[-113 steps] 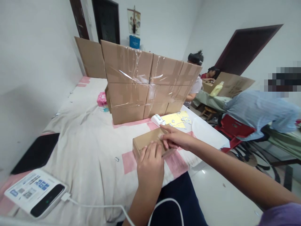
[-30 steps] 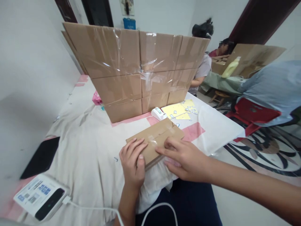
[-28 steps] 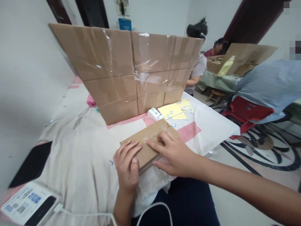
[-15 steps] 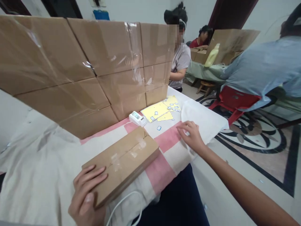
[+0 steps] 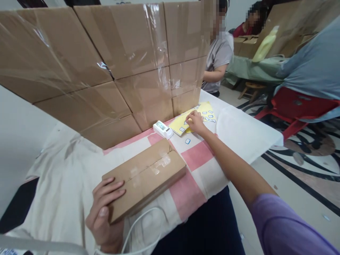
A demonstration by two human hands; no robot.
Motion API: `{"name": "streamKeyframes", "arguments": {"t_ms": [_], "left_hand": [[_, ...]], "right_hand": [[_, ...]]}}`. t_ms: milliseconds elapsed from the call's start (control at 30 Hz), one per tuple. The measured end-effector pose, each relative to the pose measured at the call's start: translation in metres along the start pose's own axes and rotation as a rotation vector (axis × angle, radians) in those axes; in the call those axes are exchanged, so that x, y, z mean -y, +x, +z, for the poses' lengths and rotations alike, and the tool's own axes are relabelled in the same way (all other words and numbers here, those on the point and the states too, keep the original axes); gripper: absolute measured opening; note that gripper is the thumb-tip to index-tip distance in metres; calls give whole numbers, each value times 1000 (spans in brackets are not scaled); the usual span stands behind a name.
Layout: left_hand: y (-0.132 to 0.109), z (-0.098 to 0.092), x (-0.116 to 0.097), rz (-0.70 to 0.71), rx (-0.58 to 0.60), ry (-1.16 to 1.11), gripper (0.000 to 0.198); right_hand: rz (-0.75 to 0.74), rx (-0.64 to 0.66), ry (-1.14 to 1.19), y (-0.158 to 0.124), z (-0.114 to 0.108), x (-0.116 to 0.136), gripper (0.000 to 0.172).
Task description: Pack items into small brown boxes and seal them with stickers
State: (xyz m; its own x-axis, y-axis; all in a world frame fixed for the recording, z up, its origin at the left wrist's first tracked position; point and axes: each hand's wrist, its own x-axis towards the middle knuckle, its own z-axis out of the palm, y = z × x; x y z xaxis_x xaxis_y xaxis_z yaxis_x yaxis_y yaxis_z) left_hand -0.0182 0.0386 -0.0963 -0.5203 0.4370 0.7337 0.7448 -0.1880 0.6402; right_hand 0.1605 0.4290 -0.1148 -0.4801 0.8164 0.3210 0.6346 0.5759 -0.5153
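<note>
My left hand (image 5: 105, 212) grips the lower left end of a flat cardboard box (image 5: 146, 177), fingers on top and thumb at the near end. Clear tape crosses the seam on its upper face. Over the yellow sheets (image 5: 176, 124) is my right hand (image 5: 196, 121), its fingers bent and pressed together by a small blue-edged label. Whatever its fingertips hold, if anything, is too small to make out. Several such labels lie on the sheets, and one loose label (image 5: 187, 141) lies in front of them. A small white device (image 5: 162, 130) with a screen sits beyond the box.
A wall of taped cartons (image 5: 143, 81) rises at the table's back. A white cable (image 5: 132, 226) loops near my left hand. Co-workers sit beyond, one on a red chair (image 5: 300, 109). A yellowish bottle (image 5: 265, 44) stands on a green-covered table.
My right hand has moved from the pink-and-white cloth forward and left onto the yellow sheets. My left hand stays on the box. The camera view has shifted.
</note>
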Motion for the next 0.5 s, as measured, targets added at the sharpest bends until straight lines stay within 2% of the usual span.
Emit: {"name": "streamKeyframes", "arguments": {"t_ms": [100, 200, 367, 433, 500], "left_hand": [[2, 1, 2, 53, -28, -102, 36], [3, 3, 3, 72, -57, -109, 38], [1, 7, 4, 78, -101, -127, 39], [1, 7, 6, 85, -109, -134, 41], [3, 6, 9, 88, -117, -144, 41]], "right_hand": [[-84, -97, 137, -24, -5, 6, 11], [-119, -159, 241, -39, -5, 10, 9], [59, -3, 407, -41, 1, 3, 5], [47, 36, 501, -42, 1, 2, 6], [-30, 103, 663, -45, -2, 7, 10]]}}
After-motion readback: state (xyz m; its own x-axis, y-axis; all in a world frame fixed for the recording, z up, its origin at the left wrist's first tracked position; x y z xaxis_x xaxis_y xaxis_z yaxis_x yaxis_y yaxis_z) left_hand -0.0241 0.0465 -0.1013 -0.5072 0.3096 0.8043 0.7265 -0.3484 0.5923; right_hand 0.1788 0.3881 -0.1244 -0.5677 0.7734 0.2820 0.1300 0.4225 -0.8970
